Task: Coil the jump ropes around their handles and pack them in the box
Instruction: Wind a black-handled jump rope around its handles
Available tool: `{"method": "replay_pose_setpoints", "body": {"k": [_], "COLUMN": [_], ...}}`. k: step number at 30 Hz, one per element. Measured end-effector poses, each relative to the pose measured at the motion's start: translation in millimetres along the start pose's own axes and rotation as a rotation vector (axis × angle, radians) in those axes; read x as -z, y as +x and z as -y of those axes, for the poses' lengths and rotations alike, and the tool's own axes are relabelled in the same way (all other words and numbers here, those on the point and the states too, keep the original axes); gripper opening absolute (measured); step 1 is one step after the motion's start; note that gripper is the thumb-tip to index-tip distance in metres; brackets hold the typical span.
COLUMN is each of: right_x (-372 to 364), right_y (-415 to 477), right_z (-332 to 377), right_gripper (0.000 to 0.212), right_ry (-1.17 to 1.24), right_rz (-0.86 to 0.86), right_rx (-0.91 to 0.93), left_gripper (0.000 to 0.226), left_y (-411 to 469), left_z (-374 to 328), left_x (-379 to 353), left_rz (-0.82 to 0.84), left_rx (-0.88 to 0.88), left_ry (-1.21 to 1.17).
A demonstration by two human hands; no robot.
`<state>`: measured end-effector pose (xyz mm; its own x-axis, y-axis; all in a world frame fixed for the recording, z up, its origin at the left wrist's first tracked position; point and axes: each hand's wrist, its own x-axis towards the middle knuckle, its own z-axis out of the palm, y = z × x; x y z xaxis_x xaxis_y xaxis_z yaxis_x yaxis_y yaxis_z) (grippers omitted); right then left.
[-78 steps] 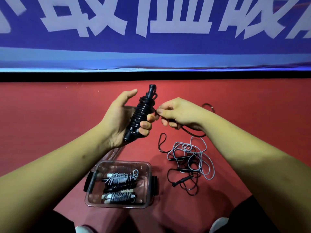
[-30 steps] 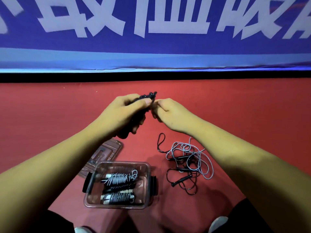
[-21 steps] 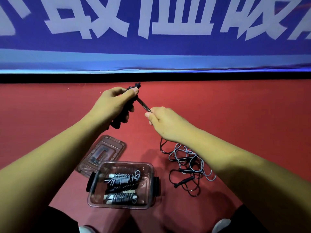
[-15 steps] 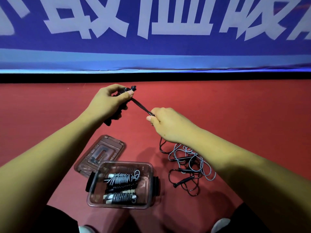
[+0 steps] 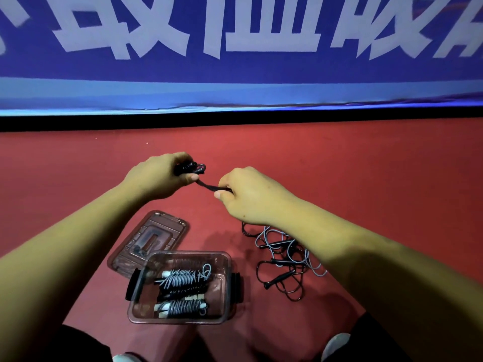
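My left hand (image 5: 159,176) is closed around a black jump rope bundle (image 5: 192,168), coiled on its handles, held above the red floor. My right hand (image 5: 248,195) pinches the bundle's loose black rope end (image 5: 209,186), stretched taut between the two hands. Below them a clear plastic box (image 5: 224,258) with black side latches sits on the floor. Inside it lie coiled jump ropes (image 5: 183,278) in grey and black. To the right of the box, a tangle of loose ropes (image 5: 285,259), grey and black, lies on the floor, partly hidden by my right forearm.
The box's clear lid (image 5: 150,237) lies flat just left and behind the box. A blue banner (image 5: 235,74) with white characters runs along the far wall above a black strip. My knees and shoes show at the bottom edge.
The left hand has closed over the coiled bundle and lowered it slightly. The right hand has drawn the rope end out to the right, pulling it taut.
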<state>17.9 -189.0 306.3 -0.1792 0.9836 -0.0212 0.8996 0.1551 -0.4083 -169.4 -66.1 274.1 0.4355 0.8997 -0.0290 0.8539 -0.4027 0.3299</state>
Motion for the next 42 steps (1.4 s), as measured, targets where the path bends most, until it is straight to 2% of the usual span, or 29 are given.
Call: {"method": "replay_pose_setpoints", "body": {"k": [2, 7, 12, 14, 16, 17, 20, 22, 26, 28, 30, 32, 35, 39, 42], "right_x": [1.6, 12.2, 23.9, 27.8, 31.5, 33.4, 34.7, 32.3, 22.9, 18.4, 16.2, 16.1, 16.3, 8.6, 9.9], "right_y": [0.1, -0.5, 4.2, 6.4, 8.9, 10.3, 13.0, 12.6, 9.8, 6.1, 1.7, -0.8, 1.3, 5.3, 3.8], "right_z": [-1.7, -4.7, -13.7, -21.5, -28.3, -30.4, -34.8, -39.5, -50.6, -53.4, -53.3, -51.9, -49.4, -36.9, -26.2], "right_gripper": [0.036, 0.036, 0.023, 0.023, 0.023, 0.024, 0.026, 0.029, 0.037, 0.039, 0.034, 0.036, 0.040, 0.030, 0.032], "right_ry": [-0.003, 0.038, 0.116, 0.141, 0.169, 0.188, 0.228, 0.260, 0.412, 0.543, 0.644, 0.634, 0.618, 0.602, 0.523], "right_rz": [-0.022, -0.055, -0.153, -0.192, -0.223, -0.234, -0.243, -0.208, -0.084, 0.028, 0.189, 0.275, 0.254, 0.251, 0.215], "right_rx": [0.016, 0.061, 0.043, 0.027, 0.002, -0.013, -0.045, -0.068, -0.157, -0.218, -0.253, -0.259, -0.235, -0.224, -0.159], "left_gripper": [0.034, 0.039, 0.038, 0.033, 0.023, 0.021, 0.041, 0.047, 0.032, 0.029, 0.039, 0.033, 0.022, 0.025, 0.027], "left_y": [-0.3, -5.1, -25.9, -36.5, -46.9, -51.7, -60.9, -64.0, -66.2, -67.4, -69.3, -70.4, -64.6, -56.4, -52.4], "left_z": [0.8, -8.7, -38.6, -52.5, -65.0, -70.6, -79.8, -82.9, -80.2, -78.4, -77.9, -80.1, -78.6, -62.4, -54.9], "left_x": [-1.8, -11.4, -16.1, -14.1, -11.9, -10.2, -6.1, -5.7, -5.9, -1.4, 5.0, 10.4, 17.1, 24.3, 24.3], "left_rz": [0.096, 0.213, 0.438, 0.419, 0.300, 0.235, 0.127, 0.097, 0.096, 0.097, 0.118, 0.116, 0.078, 0.219, 0.196], "left_rx": [-0.022, -0.089, -0.315, -0.386, -0.420, -0.417, -0.375, -0.379, -0.329, -0.293, -0.266, -0.245, -0.139, 0.020, 0.056], "left_ry": [0.036, 0.136, -0.081, -0.121, -0.122, -0.140, -0.206, -0.244, -0.456, -0.582, -0.700, -0.790, -0.889, -0.976, -0.944]}}
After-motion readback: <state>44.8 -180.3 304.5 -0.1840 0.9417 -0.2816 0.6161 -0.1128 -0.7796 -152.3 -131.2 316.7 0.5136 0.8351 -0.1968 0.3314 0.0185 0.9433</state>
